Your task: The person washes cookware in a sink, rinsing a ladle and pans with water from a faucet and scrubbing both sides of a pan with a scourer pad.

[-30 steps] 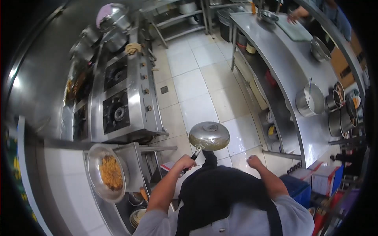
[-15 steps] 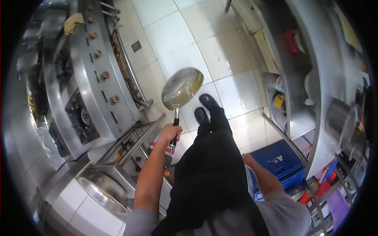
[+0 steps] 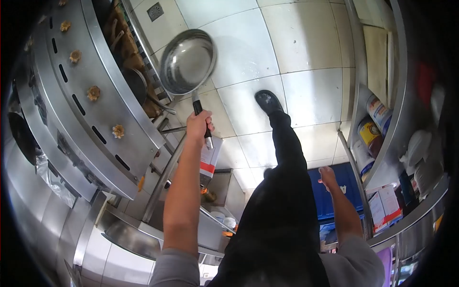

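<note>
My left hand is wrapped around the black handle of a steel frying pan. The pan hangs over the floor, close to the front of the stove, with its shiny inside facing up toward me. I see no food in it. On the other side of my body, my right hand is loosely curled above a blue lidded bin, and nothing shows in its fingers.
Along my left runs a steel stove with several knobs. A shelf unit on my right holds several jars. Pale floor tiles lie ahead, with a drain near the stove. A box stands below my left hand.
The pan has moved forward and left, turning so that its inside faces up. My right hand has risen into fuller view. My legs have moved apart in a stride, and the stove appears nearer.
</note>
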The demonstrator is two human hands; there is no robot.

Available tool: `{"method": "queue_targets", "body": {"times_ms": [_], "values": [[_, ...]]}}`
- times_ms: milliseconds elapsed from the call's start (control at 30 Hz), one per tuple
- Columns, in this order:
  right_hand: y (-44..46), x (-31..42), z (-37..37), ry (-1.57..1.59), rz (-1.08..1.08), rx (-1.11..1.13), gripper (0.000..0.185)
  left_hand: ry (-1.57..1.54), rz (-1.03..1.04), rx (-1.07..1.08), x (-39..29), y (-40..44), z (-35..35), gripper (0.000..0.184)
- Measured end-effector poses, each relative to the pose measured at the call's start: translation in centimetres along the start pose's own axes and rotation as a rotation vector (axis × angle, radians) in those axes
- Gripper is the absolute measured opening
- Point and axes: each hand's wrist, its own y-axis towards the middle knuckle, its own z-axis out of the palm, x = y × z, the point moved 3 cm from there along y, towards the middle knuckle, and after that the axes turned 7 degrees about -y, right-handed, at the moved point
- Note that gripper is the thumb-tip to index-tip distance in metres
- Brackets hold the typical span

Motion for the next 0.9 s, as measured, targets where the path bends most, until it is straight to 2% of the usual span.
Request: {"method": "queue_targets", "body": {"times_ms": [67,167,233,367,433,467,533,633,700,800,900], "values": [[-0.2,-0.1,-0.6,-0.008,0.036,-0.017,0.031,-0.207,0.104,-0.098,-0.8,1.8,-1.3,0.017],[-0.2,1.1,-1.5,-0.048,0.031,-0.012,0.034,-0.279,0.244,-0.173,-3.9,5.8,-6.3,0.015],[-0.5,2.3,-1.7,0.016,0.023,-0.038,0.033,-0.447,0.204,-0.219,-7.3,7.4,-9.3,0.014],[-0.6,2.9,-1.7,0.035,0.007,-0.043,0.034,-0.482,0.162,-0.208,-9.8,10.7,-13.7,0.016],[-1.1,2.6,-1.7,0.032,-0.009,-0.059,0.034,-0.26,0.036,-0.316,-7.6,9.0,-11.2,0.023],[-1.5,2.5,-1.7,0.026,-0.019,-0.059,0.034,0.133,0.412,-0.015,-3.6,10.9,-12.0,0.027],[-1.9,3.0,-1.7,-0.093,0.015,-0.024,0.035,-0.057,0.178,0.164,3.4,9.2,-8.6,0.04],[-2.8,5.1,-1.5,-0.136,-0.083,-0.003,0.035,0.041,0.039,0.285,13.2,-0.1,-0.6,0.057],[-2.6,6.4,-1.8,-0.175,-0.154,-0.019,0.034,0.635,0.459,0.317,21.2,-4.3,3.2,0.056],[-3.2,9.7,-2.6,-0.236,-0.268,-0.011,0.036,0.851,0.372,0.459,21.6,-17.0,5.2,0.064],[-3.8,12.2,-3.2,-0.27,-0.424,-0.011,0.037,0.752,0.499,0.34,22.6,-21.9,1.9,0.06]]}}
